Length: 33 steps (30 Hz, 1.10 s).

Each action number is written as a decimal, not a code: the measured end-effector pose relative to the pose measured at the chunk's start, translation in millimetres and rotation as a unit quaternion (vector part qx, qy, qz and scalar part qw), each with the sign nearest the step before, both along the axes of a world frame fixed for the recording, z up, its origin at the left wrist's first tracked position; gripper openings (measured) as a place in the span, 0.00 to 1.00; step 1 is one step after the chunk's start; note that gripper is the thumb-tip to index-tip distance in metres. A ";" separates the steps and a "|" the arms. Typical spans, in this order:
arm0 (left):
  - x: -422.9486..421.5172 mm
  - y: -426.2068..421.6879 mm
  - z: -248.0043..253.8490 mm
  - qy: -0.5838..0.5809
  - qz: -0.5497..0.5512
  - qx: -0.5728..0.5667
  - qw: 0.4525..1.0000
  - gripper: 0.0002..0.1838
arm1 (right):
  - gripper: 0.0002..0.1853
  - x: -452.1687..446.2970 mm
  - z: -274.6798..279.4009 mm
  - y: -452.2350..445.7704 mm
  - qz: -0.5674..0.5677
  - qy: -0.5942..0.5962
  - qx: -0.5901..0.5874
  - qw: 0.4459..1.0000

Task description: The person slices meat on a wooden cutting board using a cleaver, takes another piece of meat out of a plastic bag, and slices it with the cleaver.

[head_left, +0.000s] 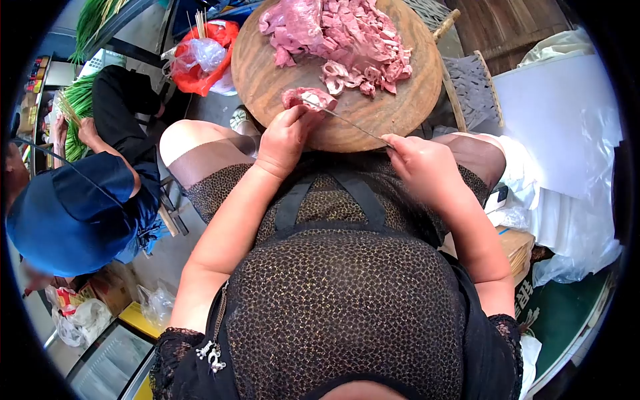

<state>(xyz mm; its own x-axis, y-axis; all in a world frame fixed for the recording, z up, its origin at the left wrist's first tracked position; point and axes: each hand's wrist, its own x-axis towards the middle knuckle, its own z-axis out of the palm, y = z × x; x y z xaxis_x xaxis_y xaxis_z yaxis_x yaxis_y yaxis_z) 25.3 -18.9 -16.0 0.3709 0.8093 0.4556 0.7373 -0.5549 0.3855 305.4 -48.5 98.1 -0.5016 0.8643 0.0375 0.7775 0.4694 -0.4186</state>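
My left hand [288, 140] is closed on a piece of pink meat [310, 98] with a pale inner part, at the near edge of a round wooden chopping board [260, 63]. In my right hand [423, 167] is a thin knife [357, 125], its narrow dark blade seen almost edge-on. The blade runs left to the held meat and touches it. My fist hides the handle. Farther back on the board lies a heap of cut pink meat [360, 47], with several ring-like pieces [337, 77] at its near side.
On the left, a person in a blue cap [73, 213] holds thin sticks beside green stalks [80, 107]. A red plastic bag [207, 60] with skewers stands left of the board. A woven-seat chair [467, 90] and a white panel [553, 113] are at the right.
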 end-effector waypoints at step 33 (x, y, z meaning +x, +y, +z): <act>-41.1 0.6 -2.4 -0.022 0.089 -0.038 0.995 0.16 | 0.06 -41.7 -22.2 62.7 0.118 -0.145 -0.073 0.980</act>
